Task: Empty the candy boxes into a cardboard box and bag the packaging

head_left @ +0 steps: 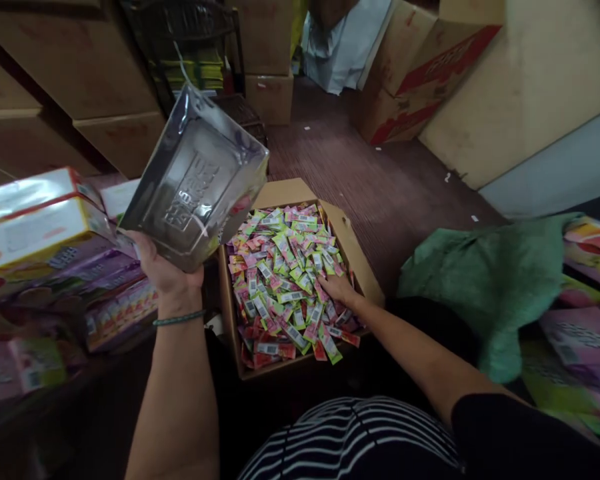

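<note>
My left hand (167, 267) grips the lower edge of a clear plastic tub (195, 180) with raised lettering on its base. The tub is tilted, its base facing me, over the left rear side of an open cardboard box (365, 263). Small pink and green sachets (285, 280) fill that box in a loose heap. At the heap's right side, my right hand (339, 289) has its fingers closed in among the sachets; the fingertips are partly hidden.
Printed cartons (35, 233) are stacked at my left. A green cloth (485, 280) lies at right, near colourful packs (580, 340). Large cardboard boxes (65, 60) and a dark metal chair (195, 27) stand behind. White scraps lie on the dark floor (330, 153).
</note>
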The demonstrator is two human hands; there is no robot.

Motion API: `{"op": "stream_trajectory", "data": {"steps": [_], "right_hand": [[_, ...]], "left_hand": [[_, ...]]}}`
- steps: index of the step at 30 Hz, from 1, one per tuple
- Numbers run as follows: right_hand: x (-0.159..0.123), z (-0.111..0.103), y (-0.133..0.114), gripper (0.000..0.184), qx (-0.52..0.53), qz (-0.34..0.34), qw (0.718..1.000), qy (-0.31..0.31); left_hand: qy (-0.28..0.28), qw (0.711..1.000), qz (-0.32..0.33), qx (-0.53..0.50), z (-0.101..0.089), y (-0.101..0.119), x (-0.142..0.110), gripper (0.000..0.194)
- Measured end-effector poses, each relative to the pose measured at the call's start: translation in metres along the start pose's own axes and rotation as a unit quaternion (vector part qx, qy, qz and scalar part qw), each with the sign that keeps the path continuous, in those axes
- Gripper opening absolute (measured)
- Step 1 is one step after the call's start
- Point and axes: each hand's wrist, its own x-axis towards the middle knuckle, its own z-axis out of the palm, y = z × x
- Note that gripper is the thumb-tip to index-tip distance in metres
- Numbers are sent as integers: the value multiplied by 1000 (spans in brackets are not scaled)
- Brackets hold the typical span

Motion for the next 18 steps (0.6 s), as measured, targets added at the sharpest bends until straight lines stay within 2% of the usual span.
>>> {"op": "stream_trajectory", "data": {"steps": [3, 5, 7, 9, 10, 12, 14, 16, 18], "right_hand": [[-1, -19, -8, 51, 15, 25, 1000, 1], [-4, -35, -19, 58, 17, 35, 999, 20], [-16, -48, -36, 52, -6, 5, 999, 43], [-39, -52, -53, 40, -46, -61, 995, 67], [-53, -50, -60, 39, -66, -102, 990, 76], [-79, -38, -65, 50, -106, -196, 972, 74], [-94, -18, -59, 62, -150, -298, 942, 36], [-90, 3, -46, 67, -186, -367, 911, -17], [-69, 19, -34, 71, -208, -402, 890, -57]], "left_hand": [[-25, 999, 34, 26, -13, 11, -1, 43], [-31, 997, 47, 45, -22, 17, 0, 47], [-39, 995, 59, 74, -29, 21, 3, 51], [-49, 991, 58, 111, -33, 23, 6, 53], [-51, 989, 57, 123, -34, 23, 7, 55], [-48, 988, 54, 135, -34, 21, 9, 61], [-52, 986, 46, 151, -32, 19, 10, 62], [-62, 981, 42, 178, -30, 17, 10, 62], [-67, 978, 49, 190, -28, 17, 9, 68]]}}
